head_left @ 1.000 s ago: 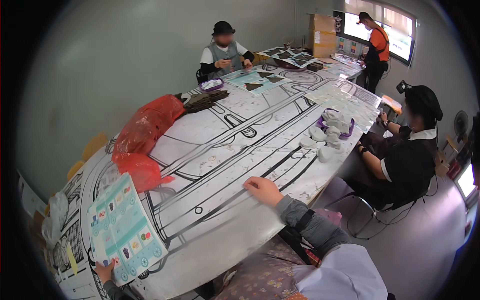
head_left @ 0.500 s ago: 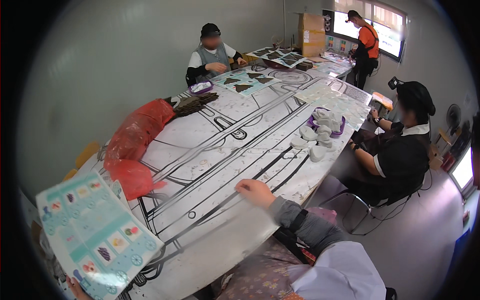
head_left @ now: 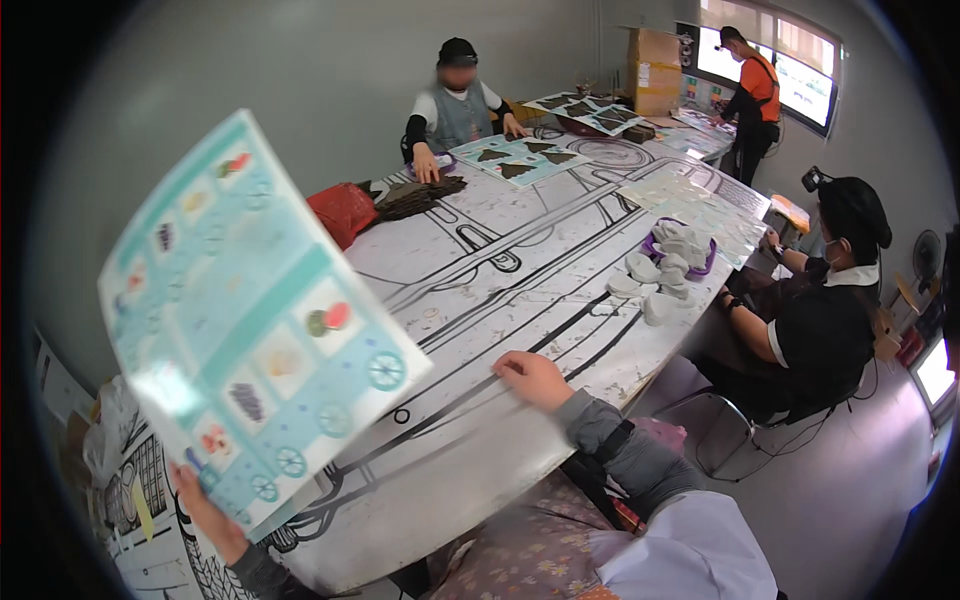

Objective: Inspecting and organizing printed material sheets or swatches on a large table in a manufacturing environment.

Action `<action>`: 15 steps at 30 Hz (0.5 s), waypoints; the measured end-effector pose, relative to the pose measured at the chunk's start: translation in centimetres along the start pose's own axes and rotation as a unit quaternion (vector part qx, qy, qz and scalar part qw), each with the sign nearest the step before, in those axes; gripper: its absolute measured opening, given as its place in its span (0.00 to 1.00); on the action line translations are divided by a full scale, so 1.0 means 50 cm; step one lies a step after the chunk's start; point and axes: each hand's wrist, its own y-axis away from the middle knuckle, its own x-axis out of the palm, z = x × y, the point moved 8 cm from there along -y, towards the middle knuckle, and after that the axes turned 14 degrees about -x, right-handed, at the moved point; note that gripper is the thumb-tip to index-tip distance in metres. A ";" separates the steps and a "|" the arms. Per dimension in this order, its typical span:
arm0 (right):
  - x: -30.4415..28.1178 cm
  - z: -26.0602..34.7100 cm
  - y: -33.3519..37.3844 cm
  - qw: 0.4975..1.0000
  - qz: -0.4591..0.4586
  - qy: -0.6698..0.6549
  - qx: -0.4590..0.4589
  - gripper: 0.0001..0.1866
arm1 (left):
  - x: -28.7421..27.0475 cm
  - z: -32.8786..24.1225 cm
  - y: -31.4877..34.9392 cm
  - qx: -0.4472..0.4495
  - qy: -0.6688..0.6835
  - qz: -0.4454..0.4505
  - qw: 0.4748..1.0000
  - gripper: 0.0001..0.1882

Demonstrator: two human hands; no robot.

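My left hand (head_left: pixel 205 505) grips the lower edge of a large stiff printed sheet (head_left: pixel 262 345), pale teal with fruit pictures and cart wheels. Tilted up off the table, the glossy sheet hides much of the table's left side. On the table's near right part rests my right hand (head_left: pixel 535 380), its fingers loosely curled in; nothing shows in them. Farther off on the right, grey-white flat pieces (head_left: pixel 652 285) lie around and inside a purple basket (head_left: pixel 712 262). A red plastic bag (head_left: pixel 343 212) and a pile of dark brown pieces (head_left: pixel 420 197) lie beyond the sheet.
The white table (head_left: pixel 480 325) bears black line drawings. A person in a vest (head_left: pixel 462 115) sits across it, and one in black (head_left: pixel 825 290) sits at the right. Someone in orange (head_left: pixel 757 85) stands at the back. Sheets with dark pieces (head_left: pixel 520 160) lie at the far end.
My left hand has raised the printed sheet and brought it up and to the right, over the red bag. The person across now reaches to the dark pile. My right hand stays on the table.
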 end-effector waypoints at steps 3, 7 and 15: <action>-0.003 0.005 -0.004 1.000 0.016 0.002 0.011 0.11 | 0.051 0.090 -0.008 -0.039 0.014 0.050 0.998 0.24; 0.006 -0.001 -0.006 0.998 0.053 0.033 0.032 0.12 | 0.030 0.176 -0.042 -0.074 -0.051 0.074 0.993 0.21; 0.014 -0.028 -0.002 0.998 0.031 -0.054 0.013 0.12 | -0.041 0.285 -0.085 -0.097 -0.193 -0.001 0.976 0.22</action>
